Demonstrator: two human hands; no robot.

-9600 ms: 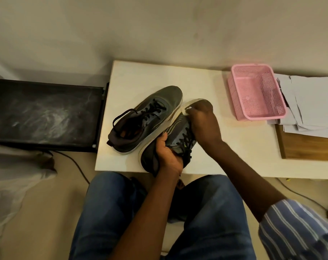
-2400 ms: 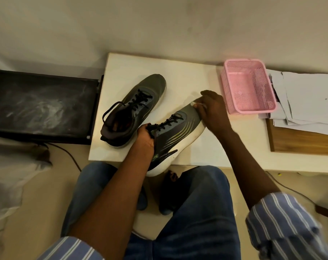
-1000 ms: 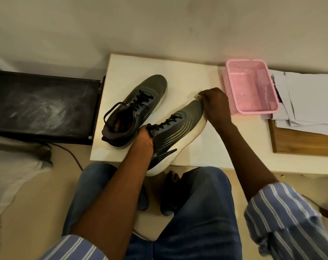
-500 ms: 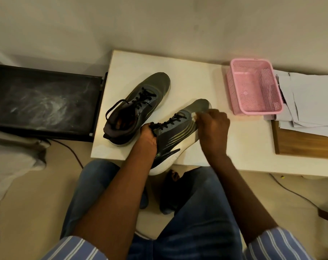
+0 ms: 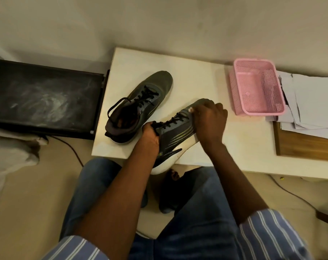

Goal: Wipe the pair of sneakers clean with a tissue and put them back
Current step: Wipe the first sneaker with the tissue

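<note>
1. No brand name or writing can be read on either shoe; the held sneaker (image 5: 175, 134) shows only thin yellow-green stripes on its dark grey side and a small yellow-green mark near the heel, too small to make out.
2. The left hand (image 5: 150, 136) grips the held sneaker at its collar, fingers curled over the opening just behind the black laces.
3. The right hand (image 5: 209, 121) is curled over the forefoot of the same shoe, knuckles up, pressing a small white tissue (image 5: 191, 109) against the upper. Only a scrap of the tissue shows at the fingertips; the rest is hidden under the hand.
4. The held sneaker is tilted onto its side, toe pointing away toward the pink basket (image 5: 257, 87), white sole facing right. Its heel hangs past the near edge of the white table (image 5: 197, 79), above the person's blue-jeaned lap.
5. The second sneaker (image 5: 138, 107) stands upright on the table just to the left of the held one, toe pointing away, laces loose, touched by neither hand.
6. The pink basket sits to the right of the right hand, near it but apart. Loose white papers (image 5: 313, 100) lie beyond the basket over a wooden board (image 5: 306, 147).
7. A dusty black panel (image 5: 43, 98) lies left of the table.
</note>
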